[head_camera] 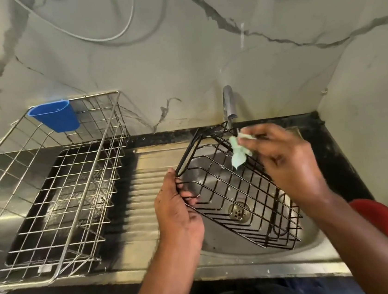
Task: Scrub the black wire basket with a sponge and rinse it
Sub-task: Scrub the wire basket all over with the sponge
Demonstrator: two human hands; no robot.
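The black wire basket [239,190] is tilted over the steel sink bowl [225,242], its far end up near the tap. My left hand [177,211] grips the basket's left rim from below. My right hand [283,158] pinches a thin, pale green sponge [238,152] and holds it against the basket's upper wires, just under the tap [229,105]. Whether water is running is too faint to tell. The drain [238,212] shows through the basket's wires.
A large silver wire dish rack [55,187] with a blue plastic cup [55,116] hung on its rim stands on the black counter at the left. A ridged steel drainboard [141,184] lies between rack and bowl. A red object [382,219] sits at the right, by the marble wall.
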